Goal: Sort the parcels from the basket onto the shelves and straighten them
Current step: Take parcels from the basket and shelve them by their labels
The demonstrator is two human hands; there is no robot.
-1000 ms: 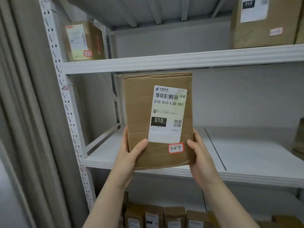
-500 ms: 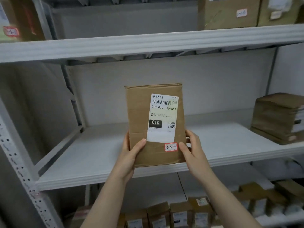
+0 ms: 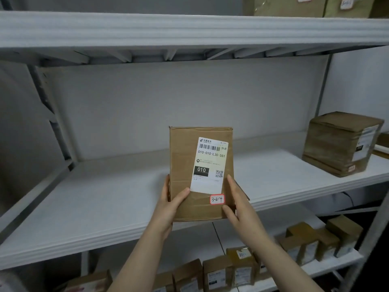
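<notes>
A brown cardboard parcel (image 3: 183,165) stands upright in front of the middle white shelf (image 3: 101,203). It bears a white shipping label reading 010-010-L30-551 and a red-edged sticker marked 3-2-4. My left hand (image 3: 168,207) grips its lower left edge, thumb across the front. My right hand (image 3: 240,205) holds the lower right edge, thumb on the front near the sticker. The parcel's bottom sits at the shelf's front lip; whether it touches the shelf I cannot tell.
A squat brown box (image 3: 341,142) stands at the right end of the same shelf. The lower shelf holds several small labelled boxes (image 3: 219,275). More cartons (image 3: 288,5) sit on the upper shelf (image 3: 189,30). A metal upright (image 3: 366,245) runs down the right side.
The parcel has moved rightward along the middle shelf and lower in view, still in both hands. The view has shifted right, bringing the squat box closer and the left upright out of sight.
</notes>
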